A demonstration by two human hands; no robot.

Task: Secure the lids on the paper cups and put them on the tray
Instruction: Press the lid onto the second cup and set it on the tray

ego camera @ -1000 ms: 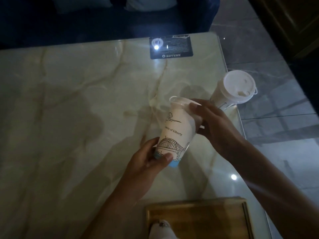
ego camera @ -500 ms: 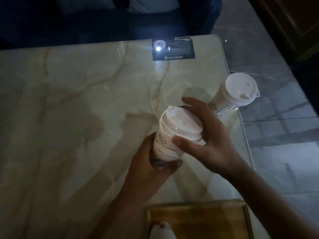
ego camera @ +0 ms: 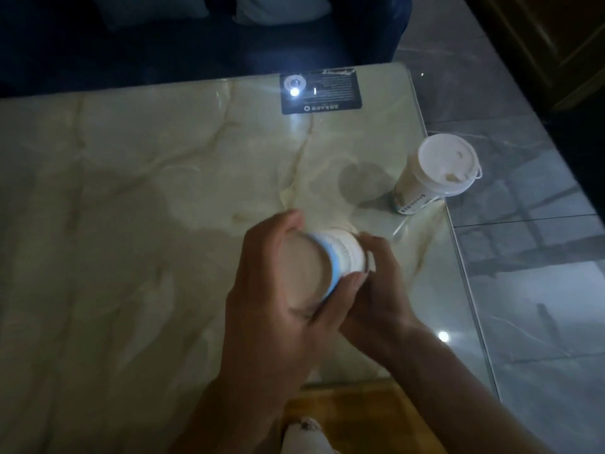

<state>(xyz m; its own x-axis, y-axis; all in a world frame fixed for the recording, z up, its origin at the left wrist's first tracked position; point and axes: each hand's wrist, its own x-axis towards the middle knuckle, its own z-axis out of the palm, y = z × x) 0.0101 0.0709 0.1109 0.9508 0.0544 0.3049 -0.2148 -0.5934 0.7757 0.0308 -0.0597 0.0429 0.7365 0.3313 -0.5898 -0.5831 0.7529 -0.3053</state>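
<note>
The marble table (ego camera: 131, 224) fills most of the view, pale with brown veins, and the room is dim. Beyond the fingers, at the far edge of the table, lies a black card (ego camera: 322, 91) with a bright reflection of light on it. Below the wrists, at the near edge, a wooden tray (ego camera: 360, 417) shows only partly, and something white, which I cannot identify, sits at its near left corner.

Both hands meet over the middle of the table and hold one paper cup (ego camera: 340, 253) between them. The cup is tipped over so that its round bottom faces the camera, with a blue band around the base. The left hand (ego camera: 271, 309) wraps the base: its fingers curl over the far side of the bottom rim and the thumb closes on the near side. The right hand (ego camera: 379, 290) grasps the other end of the cup, fingers bent around it. The picture is blurred here, so the lid is probably under the right fingers, but I cannot see it clearly.

To the right of the right fingers and further away, well apart, a second cup (ego camera: 412, 188) stands near the table's right edge with its white lid (ego camera: 447, 165) on top
</note>
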